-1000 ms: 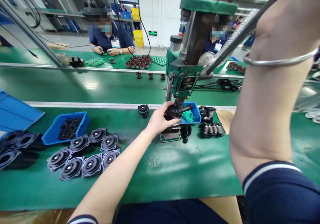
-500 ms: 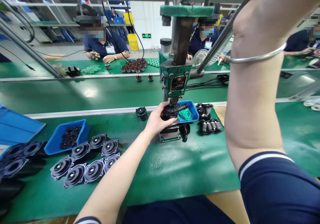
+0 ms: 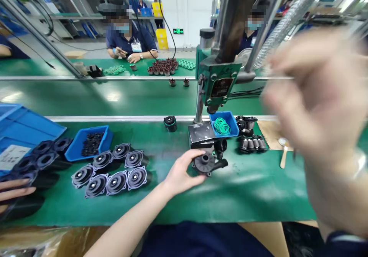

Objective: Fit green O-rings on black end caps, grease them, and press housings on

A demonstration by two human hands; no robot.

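My left hand (image 3: 184, 172) grips a black pump housing (image 3: 204, 162) by its rim, fingers on the far side and thumb on the near side. The housing has a round hole on top and a spout pointing right. It is held just in front of the press's metal base block (image 3: 201, 132). Above that block, the ram of the green hand press (image 3: 220, 82) hangs clear. My right hand (image 3: 319, 92) is raised at the right, smeared by motion, so its fingers cannot be made out. Another black part with a spout (image 3: 220, 148) lies beside the block.
Several black motor housings (image 3: 116, 183) stand left, near a blue bin of small black parts (image 3: 107, 134). Green rings fill another blue bin (image 3: 230, 132). Black-and-silver parts (image 3: 253, 144) and a wooden-handled brush (image 3: 284, 157) lie right. A co-worker's hand (image 3: 17, 192) touches housings at far left.
My left hand has brought the pump housing out from under the ram, toward me and down. My right hand has come down from above into view. A co-worker's hand has appeared at left.
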